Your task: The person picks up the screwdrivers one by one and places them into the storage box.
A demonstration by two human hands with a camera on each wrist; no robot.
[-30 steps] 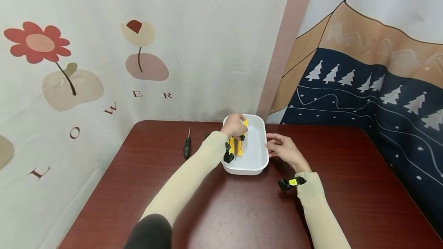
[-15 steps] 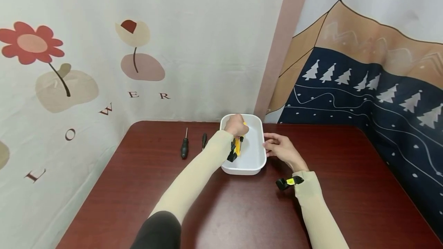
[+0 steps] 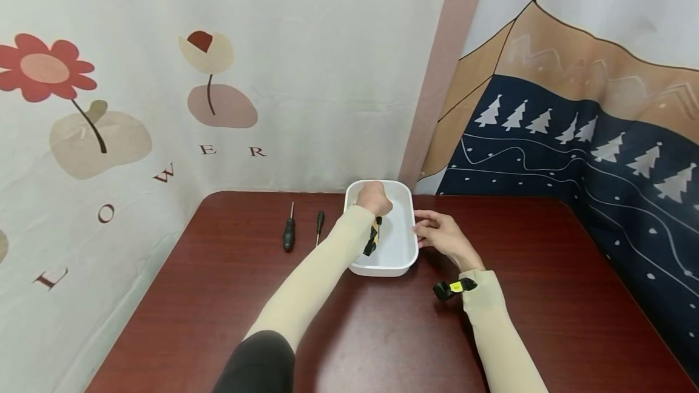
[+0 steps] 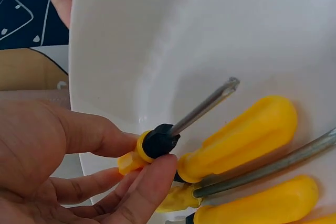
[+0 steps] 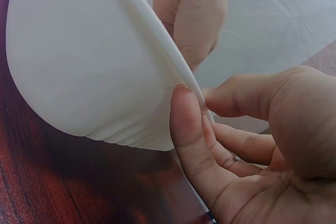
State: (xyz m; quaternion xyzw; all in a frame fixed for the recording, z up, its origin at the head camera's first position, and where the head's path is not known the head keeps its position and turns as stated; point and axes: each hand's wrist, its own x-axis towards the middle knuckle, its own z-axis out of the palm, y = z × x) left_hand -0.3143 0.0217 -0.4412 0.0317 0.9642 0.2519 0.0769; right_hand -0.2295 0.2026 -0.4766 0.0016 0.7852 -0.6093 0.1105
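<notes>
In the head view, my left hand (image 3: 374, 199) reaches into the white plastic tray (image 3: 400, 244) near its far end. The left wrist view shows that hand pinching the yellow-and-black handle of a screwdriver (image 4: 160, 141) between thumb and fingers, its metal shaft pointing up and away. Beside it in the tray lie another yellow-handled screwdriver (image 4: 249, 135) and a further yellow handle (image 4: 260, 202), with a metal shaft between them. My right hand (image 3: 445, 240) grips the tray's right rim, thumb and fingers on either side of the wall.
Left of the tray, a black-handled screwdriver (image 3: 289, 235) and a smaller dark one (image 3: 320, 223) lie on the reddish-brown table (image 3: 393, 332). My left forearm passes close to the smaller one. Printed curtains (image 3: 327, 77) hang right behind the table.
My left hand has moved slightly right within the tray, and its wrist now covers most of the yellow tools. The smaller dark screwdriver has come into view. My right hand keeps its hold.
</notes>
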